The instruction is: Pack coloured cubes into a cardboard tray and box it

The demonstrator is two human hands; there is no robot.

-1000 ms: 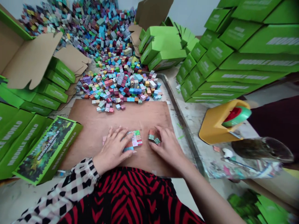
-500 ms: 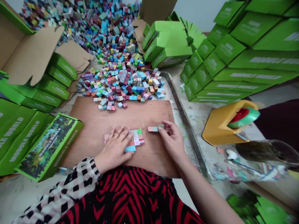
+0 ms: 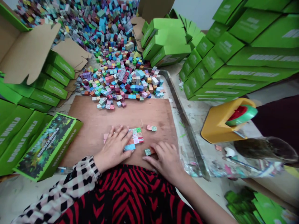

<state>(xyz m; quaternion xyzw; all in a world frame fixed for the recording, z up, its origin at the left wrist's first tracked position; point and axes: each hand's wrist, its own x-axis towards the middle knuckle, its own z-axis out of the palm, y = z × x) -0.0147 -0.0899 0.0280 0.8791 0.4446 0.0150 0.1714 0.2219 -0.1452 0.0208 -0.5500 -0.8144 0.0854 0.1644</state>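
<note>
My left hand [image 3: 114, 147] lies flat, fingers spread, over a patch of small patterned cubes [image 3: 137, 137] set side by side on the brown board [image 3: 93, 115]. Part of that patch is hidden under the palm. Lower right of the patch, my right hand [image 3: 167, 157] has its thumb and fingers closed round a short piece of green and reddish-brown cubes [image 3: 149, 151], low over the board. A separate pink and green cube piece [image 3: 151, 128] rests on the board above it, touched by neither hand.
A large heap of cubes [image 3: 116, 77] covers the far side. Green boxes [image 3: 215, 62] are stacked right, and a green printed box [image 3: 48, 143] lies left. The yellow tape dispenser [image 3: 215, 124] stands right, beyond a dark metal strip [image 3: 187, 121].
My right hand has moved down toward me, away from the pink and green piece, and now holds a green and reddish-brown piece. My left hand has stayed on the patch.
</note>
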